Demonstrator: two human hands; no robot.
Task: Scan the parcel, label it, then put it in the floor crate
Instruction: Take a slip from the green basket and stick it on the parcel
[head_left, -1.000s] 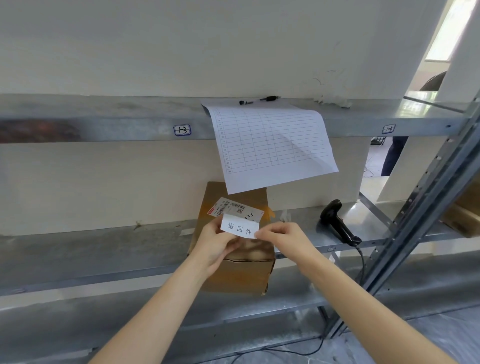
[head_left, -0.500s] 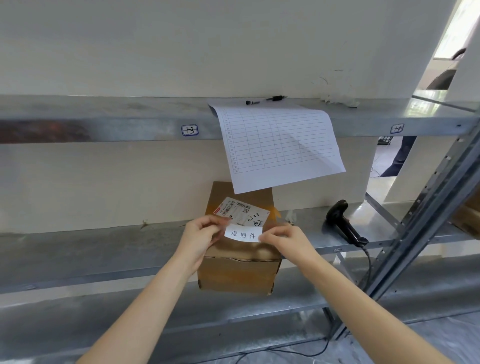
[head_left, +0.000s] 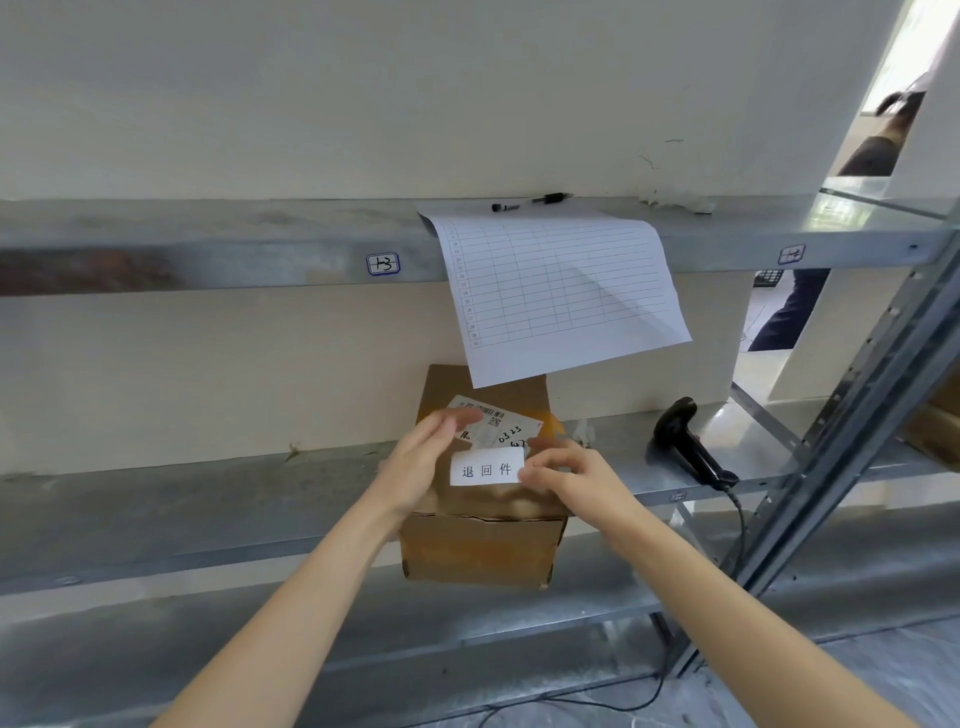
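A brown cardboard parcel (head_left: 483, 551) stands on the middle metal shelf (head_left: 208, 499), jutting over its front edge. Its top carries a printed shipping label (head_left: 501, 422) with a barcode and handwriting. A white label (head_left: 485, 468) with three printed characters lies flat on the parcel's top, just below the shipping label. My left hand (head_left: 421, 457) hovers at the label's left side with fingers stretched out, holding nothing. My right hand (head_left: 566, 470) has its fingertips closed on the label's right edge. No floor crate is in view.
A black handheld scanner (head_left: 685, 441) lies on the same shelf to the right, its cable dropping to the floor. A ruled paper sheet (head_left: 561, 291) hangs off the upper shelf above the parcel, with pens (head_left: 550, 198) on it. A slanted metal upright (head_left: 857, 415) stands at right.
The white label went from being held up by both hands to lying flat on the parcel's top. My left hand let go of it and spread its fingers.
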